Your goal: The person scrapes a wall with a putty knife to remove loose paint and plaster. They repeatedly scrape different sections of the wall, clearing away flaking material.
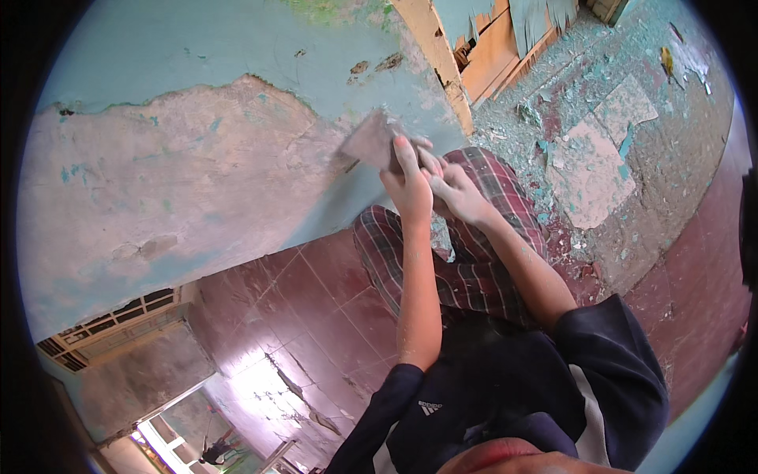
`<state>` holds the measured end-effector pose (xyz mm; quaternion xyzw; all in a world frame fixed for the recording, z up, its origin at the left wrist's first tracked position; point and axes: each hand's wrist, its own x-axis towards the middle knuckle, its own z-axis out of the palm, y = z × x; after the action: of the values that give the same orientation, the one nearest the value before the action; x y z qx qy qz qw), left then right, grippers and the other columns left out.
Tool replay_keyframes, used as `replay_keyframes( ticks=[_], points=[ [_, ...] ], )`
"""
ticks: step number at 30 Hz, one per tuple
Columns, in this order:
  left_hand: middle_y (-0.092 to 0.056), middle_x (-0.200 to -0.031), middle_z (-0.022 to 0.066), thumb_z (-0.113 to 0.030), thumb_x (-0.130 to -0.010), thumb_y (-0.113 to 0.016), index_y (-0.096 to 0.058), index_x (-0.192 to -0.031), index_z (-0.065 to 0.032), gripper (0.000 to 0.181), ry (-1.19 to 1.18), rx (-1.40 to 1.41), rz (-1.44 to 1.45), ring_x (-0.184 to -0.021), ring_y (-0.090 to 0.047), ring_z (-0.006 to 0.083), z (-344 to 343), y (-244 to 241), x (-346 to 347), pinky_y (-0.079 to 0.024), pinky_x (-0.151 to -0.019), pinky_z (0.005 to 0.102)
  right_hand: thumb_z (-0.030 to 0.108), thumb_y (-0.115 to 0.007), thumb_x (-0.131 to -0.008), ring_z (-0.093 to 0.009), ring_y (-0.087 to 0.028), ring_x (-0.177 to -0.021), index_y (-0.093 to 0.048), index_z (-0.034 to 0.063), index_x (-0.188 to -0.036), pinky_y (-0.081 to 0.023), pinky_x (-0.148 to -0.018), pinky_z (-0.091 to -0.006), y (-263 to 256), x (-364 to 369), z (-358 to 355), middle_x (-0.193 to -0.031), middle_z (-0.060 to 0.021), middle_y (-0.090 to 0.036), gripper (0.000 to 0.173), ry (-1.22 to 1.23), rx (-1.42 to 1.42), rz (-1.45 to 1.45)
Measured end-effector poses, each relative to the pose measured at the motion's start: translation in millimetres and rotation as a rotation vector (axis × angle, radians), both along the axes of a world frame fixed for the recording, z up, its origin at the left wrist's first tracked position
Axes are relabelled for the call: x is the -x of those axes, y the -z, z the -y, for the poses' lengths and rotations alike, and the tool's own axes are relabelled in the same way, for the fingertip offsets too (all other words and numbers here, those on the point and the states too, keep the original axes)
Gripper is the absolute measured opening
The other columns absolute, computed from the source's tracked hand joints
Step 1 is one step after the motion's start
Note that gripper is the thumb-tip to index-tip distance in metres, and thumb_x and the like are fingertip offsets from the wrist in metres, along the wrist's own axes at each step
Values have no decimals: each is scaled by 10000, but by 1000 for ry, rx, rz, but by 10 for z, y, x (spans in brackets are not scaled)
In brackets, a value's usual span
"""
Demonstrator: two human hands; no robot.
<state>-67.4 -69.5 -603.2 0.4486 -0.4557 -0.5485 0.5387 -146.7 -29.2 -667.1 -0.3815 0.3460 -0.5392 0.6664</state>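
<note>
A wide flat scraper (368,142) lies with its broad blade against the wall. My left hand (410,186) grips it close behind the blade, thumb laid along it. My right hand (462,186) closes around the tool's rear end, just behind the left; the handle is mostly hidden by the fingers. Pale dust coats both hands. The wall (172,160) shows a large bare greyish-pink patch where its light blue paint (249,41) is gone, with a ragged border above. Small pits mark the paint near the blade.
My knees in plaid trousers (491,237) are folded close to the wall. Paint flakes (533,130) and broken flat pieces (592,172) litter the floor at right. A splintered wooden door panel (491,53) stands beyond the wall's edge. Red floor tiles (320,278) spread leftward; a distant person (216,450) appears below.
</note>
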Motion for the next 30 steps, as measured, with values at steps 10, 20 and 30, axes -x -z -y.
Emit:
replay_keyframes(
  ticks=[10,20,30],
  points=[
    [-463,-549,16,-474,-1012,-464,-547,-815,8,528,-64,-101,-180,-513,-484,116,-115,123,39,-407,-524,258,332,-546,-992,-38,-401,-543,-598,7,-791,-299,-476,-242,-171,57,-173,-627,58,-466,385,9,-93,-46],
    [-494,-622,42,-420,-1036,-425,-477,-854,-2,459,-90,-138,-188,-497,-467,120,-169,232,50,-457,-524,299,322,-526,-993,-30,-368,-511,-564,29,-736,-270,-457,-241,-54,182,-193,-602,65,-434,391,-144,-214,8],
    [-479,-575,30,-416,-1030,-450,-508,-828,-6,461,-32,-180,-204,-470,-459,115,-204,397,-18,-448,-506,294,295,-544,-975,-54,-428,-589,-596,-5,-776,-332,-505,-262,58,94,-270,-630,28,-467,364,-54,-196,-61]
  ],
)
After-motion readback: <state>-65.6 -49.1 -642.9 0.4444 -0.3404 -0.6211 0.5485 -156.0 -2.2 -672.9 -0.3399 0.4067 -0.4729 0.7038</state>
